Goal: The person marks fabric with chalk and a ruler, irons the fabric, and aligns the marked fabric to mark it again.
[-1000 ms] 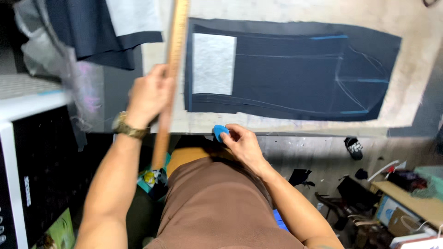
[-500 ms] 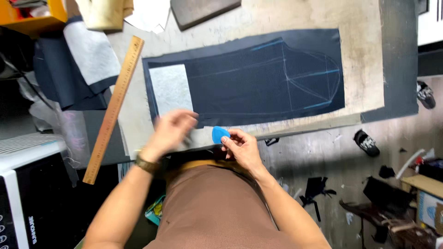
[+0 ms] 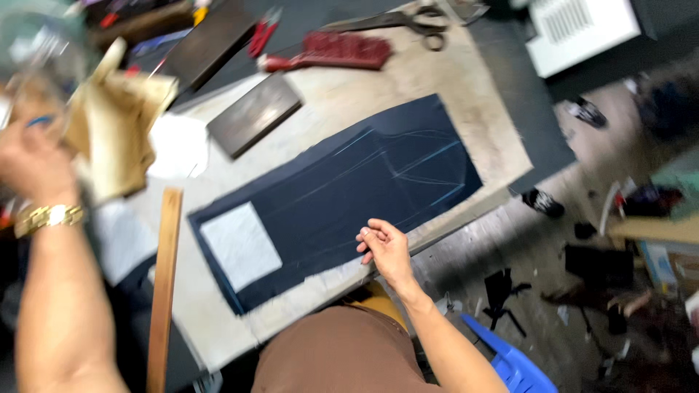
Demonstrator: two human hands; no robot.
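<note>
Two hands are seen: the right hand (image 3: 384, 246), fingers loosely curled and holding nothing, rests on the near edge of the dark fabric piece (image 3: 342, 196); the left hand (image 3: 33, 156) is raised left of it, its grasp unclear. The fabric, flat on the table (image 3: 429, 87), is judged light and limp, best pinched at an edge.

Pale worktable (image 3: 466, 94) under navy fabric panel (image 3: 342, 196), wooden ruler (image 3: 164, 291), scissors (image 3: 408, 18)

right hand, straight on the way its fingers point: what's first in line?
The right hand rests at the near edge of the dark cloth, fingers aimed up-left across it. It would likely slide over the chalk-marked cloth first; the white patch lies off to the left.
</note>
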